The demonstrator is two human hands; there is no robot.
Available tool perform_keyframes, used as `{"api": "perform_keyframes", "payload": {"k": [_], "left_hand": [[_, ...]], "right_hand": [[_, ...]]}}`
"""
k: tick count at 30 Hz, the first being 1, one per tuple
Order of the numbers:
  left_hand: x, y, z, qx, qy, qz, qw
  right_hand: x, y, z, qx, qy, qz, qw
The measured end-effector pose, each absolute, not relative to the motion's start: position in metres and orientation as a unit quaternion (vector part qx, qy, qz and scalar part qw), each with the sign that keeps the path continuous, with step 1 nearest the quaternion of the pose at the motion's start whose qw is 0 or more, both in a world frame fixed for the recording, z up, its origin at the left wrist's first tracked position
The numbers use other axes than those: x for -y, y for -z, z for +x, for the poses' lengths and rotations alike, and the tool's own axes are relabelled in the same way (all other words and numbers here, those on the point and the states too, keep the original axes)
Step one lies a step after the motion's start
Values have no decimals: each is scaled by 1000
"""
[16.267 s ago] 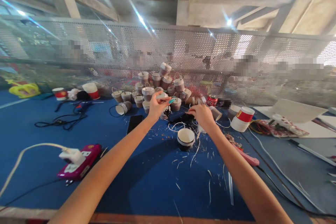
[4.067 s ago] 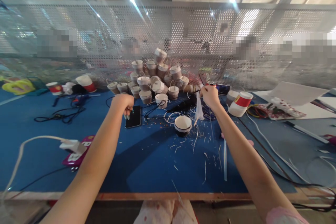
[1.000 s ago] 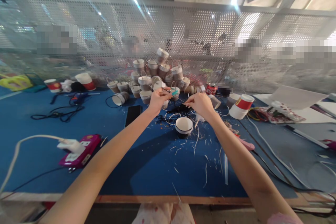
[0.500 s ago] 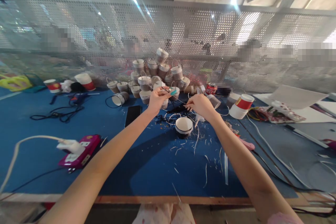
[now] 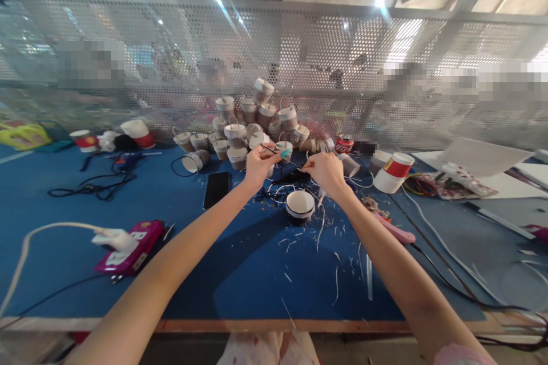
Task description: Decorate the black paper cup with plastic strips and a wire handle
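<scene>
A thin cord (image 5: 293, 162) runs between my two hands above the table. My left hand (image 5: 258, 167) is closed in a pinch on its left end, with a small teal patch at the thumb tip and a thin dark piece along the fingers. My right hand (image 5: 323, 171) pinches the other end, fingers bent downward. Below and between the hands stands a small cup (image 5: 299, 206), upright, dark outside and white inside. Behind them rises a pile of small grey-brown buckets (image 5: 236, 136) with white rims and thin handles.
A black phone (image 5: 217, 190) lies left of the cup, and a purple power strip (image 5: 136, 246) nearer. Pink glue gun (image 5: 396, 229), white-and-red cup (image 5: 394, 173) and soda can (image 5: 343, 144) are at right. Cord scraps litter the blue table (image 5: 252, 279); a perforated screen (image 5: 317, 45) stands behind.
Both hands have shifted only slightly, the left a little to the right and the right a little to the left. The cord stays between them, and the cup has not moved.
</scene>
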State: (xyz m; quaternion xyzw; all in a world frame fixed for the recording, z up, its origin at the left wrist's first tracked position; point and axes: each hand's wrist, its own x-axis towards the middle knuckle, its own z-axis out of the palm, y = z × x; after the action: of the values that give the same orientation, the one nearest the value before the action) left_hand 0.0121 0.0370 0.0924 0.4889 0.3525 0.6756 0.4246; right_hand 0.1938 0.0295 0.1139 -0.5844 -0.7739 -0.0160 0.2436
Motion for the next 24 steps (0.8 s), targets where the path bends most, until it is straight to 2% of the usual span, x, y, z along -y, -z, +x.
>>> {"api": "perform_keyframes", "payload": {"k": [6, 11, 17, 24], "left_hand": [[-38, -92, 14, -324, -673, 507, 431], [-36, -91, 16, -311, -659, 521, 444], [-31, -96, 18, -319, -606, 547, 482], [-25, -94, 28, -348, -643, 497, 466]], "right_hand": [[-29, -114, 192, 801, -6, -542, 252], [-27, -114, 189, 840, -148, -423, 307], [-32, -114, 192, 811, -267, -400, 333], [-18, -125, 192, 791, -18, -526, 312]]}}
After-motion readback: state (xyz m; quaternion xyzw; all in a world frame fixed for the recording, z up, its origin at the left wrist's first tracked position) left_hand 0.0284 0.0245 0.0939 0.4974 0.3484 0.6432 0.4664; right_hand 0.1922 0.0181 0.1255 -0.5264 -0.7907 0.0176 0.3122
